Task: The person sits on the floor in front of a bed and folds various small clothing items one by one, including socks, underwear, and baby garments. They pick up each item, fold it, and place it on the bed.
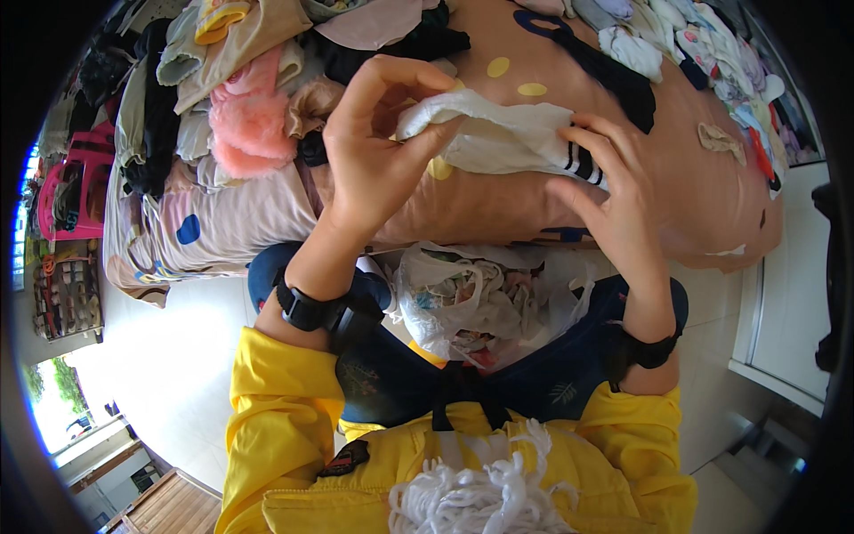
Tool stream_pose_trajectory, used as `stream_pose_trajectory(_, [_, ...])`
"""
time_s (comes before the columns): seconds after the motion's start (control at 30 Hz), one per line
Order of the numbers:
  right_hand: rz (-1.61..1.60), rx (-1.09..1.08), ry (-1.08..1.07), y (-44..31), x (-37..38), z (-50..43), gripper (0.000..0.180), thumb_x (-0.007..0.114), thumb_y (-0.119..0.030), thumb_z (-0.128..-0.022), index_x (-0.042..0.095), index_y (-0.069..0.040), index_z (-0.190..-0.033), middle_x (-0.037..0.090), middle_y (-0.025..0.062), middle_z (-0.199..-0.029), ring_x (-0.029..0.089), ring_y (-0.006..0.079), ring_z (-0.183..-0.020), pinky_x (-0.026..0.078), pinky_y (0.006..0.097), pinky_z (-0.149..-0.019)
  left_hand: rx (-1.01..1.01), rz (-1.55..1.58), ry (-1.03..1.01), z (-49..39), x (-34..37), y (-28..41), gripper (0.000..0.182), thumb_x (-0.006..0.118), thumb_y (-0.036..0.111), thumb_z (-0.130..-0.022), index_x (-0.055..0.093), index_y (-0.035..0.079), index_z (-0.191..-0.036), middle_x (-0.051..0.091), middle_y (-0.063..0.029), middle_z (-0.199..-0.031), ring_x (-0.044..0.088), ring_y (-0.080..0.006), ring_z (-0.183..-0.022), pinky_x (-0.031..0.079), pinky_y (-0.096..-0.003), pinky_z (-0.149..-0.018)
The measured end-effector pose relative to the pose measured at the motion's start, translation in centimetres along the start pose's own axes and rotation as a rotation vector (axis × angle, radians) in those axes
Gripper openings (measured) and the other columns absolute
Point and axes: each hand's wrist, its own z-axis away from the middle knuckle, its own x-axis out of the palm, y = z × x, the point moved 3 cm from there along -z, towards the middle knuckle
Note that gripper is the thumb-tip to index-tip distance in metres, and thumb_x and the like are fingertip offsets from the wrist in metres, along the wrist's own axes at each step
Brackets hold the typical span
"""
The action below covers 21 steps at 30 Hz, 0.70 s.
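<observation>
A white sock with black stripes near one end is stretched sideways above the edge of a bed with a brown sheet. My left hand pinches its left end between thumb and fingers. At the striped end, my right hand has its fingertips on the upper edge, the thumb lower and a little apart from them. Beneath both hands, between my knees, a white plastic bag stands open with crumpled cloth inside.
Heaped clothes lie at the bed's left, among them a pink fluffy piece. A black garment and a pile of small clothes lie at the right. A pink plastic chair stands far left, a white cabinet at right.
</observation>
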Motion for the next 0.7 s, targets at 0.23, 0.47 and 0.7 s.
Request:
stream_pose_trajectory(0.23, [-0.447, 0.235, 0.480, 2.8, -2.2, 0.2, 0.014, 0.060, -0.002, -0.091, 0.066, 0.002, -0.103, 0.068, 0.0050, -0.097, 0.059, 0.0081, -0.082, 0.046, 0.0205, -0.071, -0.161, 0.164, 0.094, -0.8, -0.8, -0.2, 0.021, 0.067, -0.006, -0.084, 0.060, -0.004, -0.104, 0.067, -0.0082, -0.098, 0.065, -0.0127, -0.089, 0.053, -0.0253, -0.082])
stream_pose_trajectory(0.47, [-0.849, 0.540, 0.323, 6.4, -4.7, 1.1, 0.017, 0.065, -0.008, -0.091, 0.063, 0.003, -0.104, 0.067, 0.0051, -0.094, 0.061, 0.0068, -0.081, 0.047, 0.0193, -0.074, -0.564, 0.242, 0.011, -0.4, -0.8, -0.4, 0.019, 0.071, 0.008, -0.086, 0.064, -0.002, -0.099, 0.068, -0.0043, -0.086, 0.061, -0.0045, -0.070, 0.045, -0.0152, -0.053])
stream_pose_trajectory(0.7, [-0.515, 0.588, 0.050, 7.8, -2.8, 2.1, 0.018, 0.068, -0.010, -0.087, 0.064, 0.000, -0.101, 0.065, 0.0022, -0.086, 0.059, 0.0059, -0.075, 0.046, 0.0193, -0.066, -0.463, -0.413, -0.290, 0.6, 0.0, -2.7, 0.032, 0.076, 0.020, -0.079, 0.063, -0.003, -0.097, 0.065, -0.0064, -0.073, 0.061, -0.0142, -0.062, 0.048, -0.0263, -0.056])
